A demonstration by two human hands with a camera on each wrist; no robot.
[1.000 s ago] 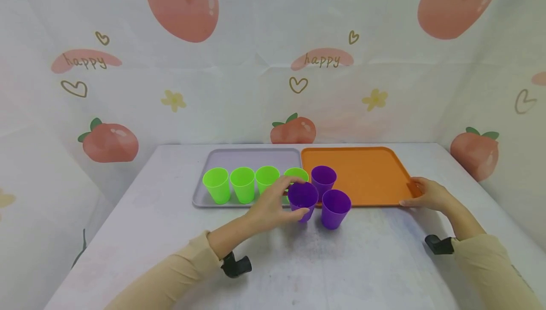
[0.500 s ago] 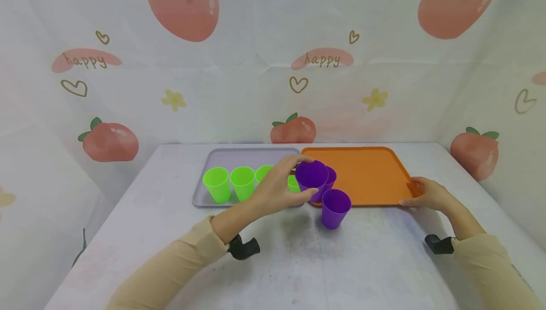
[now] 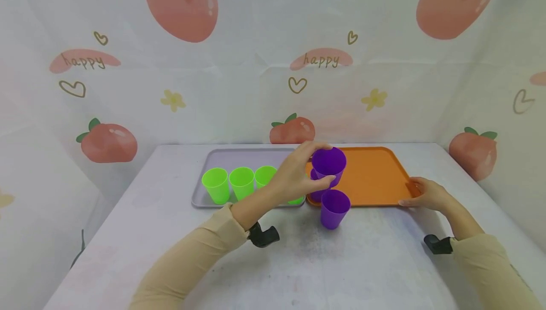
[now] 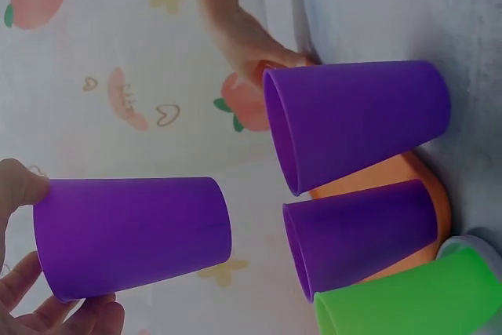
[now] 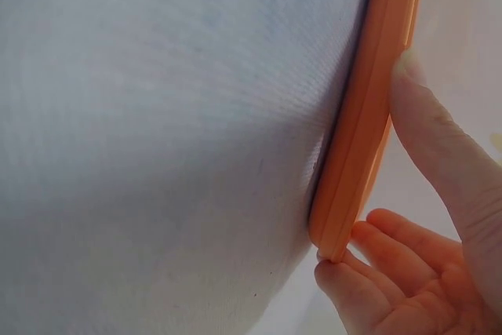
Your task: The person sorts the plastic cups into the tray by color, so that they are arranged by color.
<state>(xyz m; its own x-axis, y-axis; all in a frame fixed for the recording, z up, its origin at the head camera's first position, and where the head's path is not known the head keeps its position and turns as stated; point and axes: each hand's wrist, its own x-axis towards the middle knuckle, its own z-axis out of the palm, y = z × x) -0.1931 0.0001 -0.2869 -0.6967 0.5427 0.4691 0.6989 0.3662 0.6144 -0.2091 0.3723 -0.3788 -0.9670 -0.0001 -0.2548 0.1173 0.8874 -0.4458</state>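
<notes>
My left hand (image 3: 294,172) grips a purple cup (image 3: 332,162) near its rim, thumb on one side and fingers on the other. The left wrist view shows this cup (image 4: 133,233) held up, apart from the others. Below it, a second purple cup (image 3: 317,196) stands on the left part of the orange tray (image 3: 371,175), partly hidden. A third purple cup (image 3: 334,211) stands on the table in front of the trays. With thumb and fingers, my right hand (image 3: 428,194) holds the orange tray's front right corner; the right wrist view shows the thumb (image 5: 427,111) on its rim.
Left of the orange tray lies a grey tray (image 3: 251,156). Several green cups (image 3: 216,186) stand in a row along its front, the rightmost mostly hidden behind my left hand. A patterned cloth (image 3: 239,101) hangs behind the table (image 3: 273,272).
My left hand has lifted the purple cup off the table and carried it up and rightward, over the orange tray's left part. My right hand has stayed at the tray corner.
</notes>
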